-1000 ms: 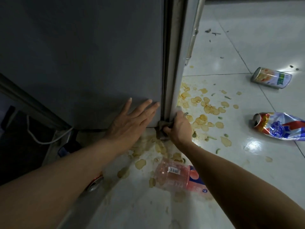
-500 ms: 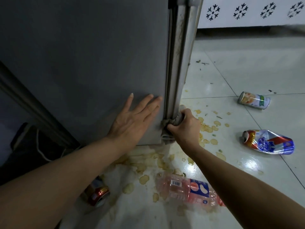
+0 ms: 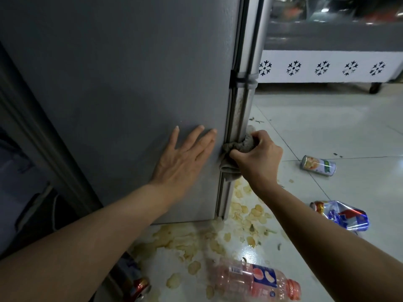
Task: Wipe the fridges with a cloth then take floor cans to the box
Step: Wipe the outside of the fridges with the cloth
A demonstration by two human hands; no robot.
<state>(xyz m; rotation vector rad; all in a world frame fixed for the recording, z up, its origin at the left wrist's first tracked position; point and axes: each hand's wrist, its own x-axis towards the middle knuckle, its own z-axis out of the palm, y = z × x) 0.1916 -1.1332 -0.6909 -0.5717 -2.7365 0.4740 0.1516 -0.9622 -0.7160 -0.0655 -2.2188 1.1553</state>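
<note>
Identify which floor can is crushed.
The blue, red and white can, right of the chips; the pale can beyond it is round and undented.

Grey fridge [image 3: 122, 83], grey cloth [image 3: 237, 147], white freezer [image 3: 327, 68] with black snowflakes.

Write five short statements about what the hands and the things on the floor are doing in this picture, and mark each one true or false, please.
1. The right hand grips a grey cloth against the fridge edge. True.
2. The left hand holds a can. False: it lies flat on the fridge side and holds nothing.
3. A plastic bottle lies on the floor. True.
4. The crushed can stands upright. False: it lies on its side.
5. The floor by the fridge is clean. False: chips are scattered there.
</note>
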